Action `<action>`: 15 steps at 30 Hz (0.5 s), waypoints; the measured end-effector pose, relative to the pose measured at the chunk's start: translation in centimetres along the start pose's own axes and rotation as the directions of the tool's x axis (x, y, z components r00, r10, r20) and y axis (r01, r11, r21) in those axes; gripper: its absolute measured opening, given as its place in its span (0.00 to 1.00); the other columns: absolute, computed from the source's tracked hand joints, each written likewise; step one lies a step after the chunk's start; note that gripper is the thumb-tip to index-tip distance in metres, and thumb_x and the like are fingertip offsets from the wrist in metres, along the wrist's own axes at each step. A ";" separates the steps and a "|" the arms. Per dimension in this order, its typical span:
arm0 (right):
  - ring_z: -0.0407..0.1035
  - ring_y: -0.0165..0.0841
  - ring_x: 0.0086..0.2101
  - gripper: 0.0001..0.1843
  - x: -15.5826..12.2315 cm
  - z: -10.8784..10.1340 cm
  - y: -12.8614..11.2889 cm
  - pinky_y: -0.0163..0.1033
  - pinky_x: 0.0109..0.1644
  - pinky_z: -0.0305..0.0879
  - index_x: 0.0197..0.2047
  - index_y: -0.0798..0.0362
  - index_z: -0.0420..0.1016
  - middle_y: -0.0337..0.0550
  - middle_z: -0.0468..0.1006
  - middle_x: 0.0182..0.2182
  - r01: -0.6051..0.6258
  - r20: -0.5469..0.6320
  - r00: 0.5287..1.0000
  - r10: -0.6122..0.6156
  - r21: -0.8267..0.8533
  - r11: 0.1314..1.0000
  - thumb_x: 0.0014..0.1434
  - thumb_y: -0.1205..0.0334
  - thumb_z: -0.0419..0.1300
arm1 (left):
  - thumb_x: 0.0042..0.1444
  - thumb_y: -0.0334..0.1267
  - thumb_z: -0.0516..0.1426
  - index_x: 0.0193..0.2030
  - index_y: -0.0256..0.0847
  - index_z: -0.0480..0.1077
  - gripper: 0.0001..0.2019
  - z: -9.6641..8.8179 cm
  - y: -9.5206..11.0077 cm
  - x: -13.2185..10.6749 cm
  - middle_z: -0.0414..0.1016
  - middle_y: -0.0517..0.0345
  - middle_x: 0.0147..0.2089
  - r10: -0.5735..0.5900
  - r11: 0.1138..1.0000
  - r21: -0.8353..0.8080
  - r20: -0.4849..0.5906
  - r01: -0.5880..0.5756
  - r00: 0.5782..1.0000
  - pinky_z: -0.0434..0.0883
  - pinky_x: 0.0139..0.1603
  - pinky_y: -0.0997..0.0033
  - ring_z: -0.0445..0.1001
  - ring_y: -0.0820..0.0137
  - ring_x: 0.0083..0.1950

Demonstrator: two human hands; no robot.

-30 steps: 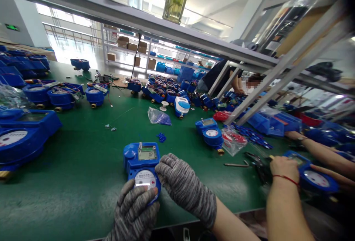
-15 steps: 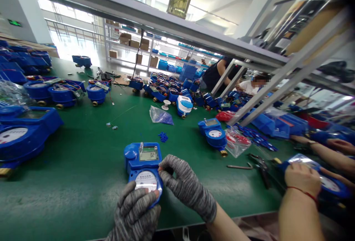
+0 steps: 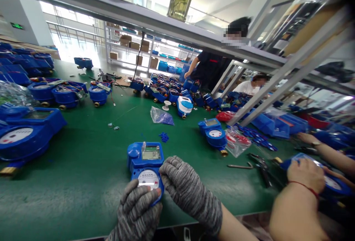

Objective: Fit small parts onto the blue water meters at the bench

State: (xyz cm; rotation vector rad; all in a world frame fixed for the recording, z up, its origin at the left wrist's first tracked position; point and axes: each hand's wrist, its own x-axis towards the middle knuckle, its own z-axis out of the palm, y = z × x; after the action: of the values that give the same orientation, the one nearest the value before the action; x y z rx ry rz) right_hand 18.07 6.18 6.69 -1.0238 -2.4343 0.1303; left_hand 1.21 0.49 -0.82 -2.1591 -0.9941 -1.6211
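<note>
A blue water meter (image 3: pixel 145 160) with a small display and a white dial lies on the green table (image 3: pixel 91 159) just in front of me. My left hand (image 3: pixel 135 211), in a grey knit glove, wraps the meter's near end, thumb on the dial rim. My right hand (image 3: pixel 184 185), also gloved, presses its curled fingers against the meter's right side beside the dial.
More blue meters lie at the left (image 3: pixel 24 133), across the back (image 3: pixel 166 93) and mid-table (image 3: pixel 213 133). A plastic bag of blue parts (image 3: pixel 161 116) and loose blue bits (image 3: pixel 163 136) lie ahead. A co-worker's bare hand (image 3: pixel 305 174) holds a meter at the right; pliers (image 3: pixel 259 165) lie beside.
My right hand drew back a little and now sits against the meter's right side again. A person in dark clothes has stood up at the far side. The co-worker's hand shifted on their meter.
</note>
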 end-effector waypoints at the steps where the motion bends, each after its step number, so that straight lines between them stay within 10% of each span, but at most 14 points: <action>1: 0.71 0.37 0.37 0.07 -0.1 -0.4 -0.2 0.44 0.45 0.71 0.38 0.53 0.76 0.46 0.78 0.36 0.015 0.012 1.000 -0.015 0.012 1.000 0.61 0.67 0.56 | 0.59 0.30 0.55 0.37 0.45 0.76 0.09 -0.1 0.0 0.1 0.80 0.59 0.42 0.007 1.000 0.006 0.004 -0.007 1.000 0.62 0.66 0.56 0.75 0.67 0.48; 10: 0.72 0.37 0.33 0.09 -1.5 0.1 -1.1 0.42 0.42 0.66 0.40 0.51 0.76 0.43 0.80 0.33 -0.071 -0.100 0.992 0.071 0.000 0.997 0.62 0.61 0.55 | 0.57 0.29 0.56 0.39 0.47 0.76 0.10 -0.2 -0.3 0.0 0.80 0.60 0.42 0.023 1.000 0.020 0.018 -0.024 1.000 0.63 0.65 0.58 0.75 0.69 0.49; 15: 0.71 0.35 0.29 0.12 -1.6 -0.5 -0.7 0.43 0.41 0.64 0.43 0.49 0.76 0.41 0.80 0.30 -0.166 0.076 0.983 0.166 0.005 0.986 0.65 0.56 0.53 | 0.57 0.29 0.57 0.39 0.44 0.76 0.09 -0.3 -0.1 -0.2 0.80 0.58 0.42 0.025 1.000 0.001 0.035 -0.025 0.999 0.63 0.65 0.56 0.75 0.67 0.49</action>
State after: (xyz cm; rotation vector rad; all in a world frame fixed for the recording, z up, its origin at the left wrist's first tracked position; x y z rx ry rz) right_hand 18.82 4.55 6.68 -1.2376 -2.4095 0.2425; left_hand 0.90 0.36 -0.91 -2.1971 -0.9740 -1.5761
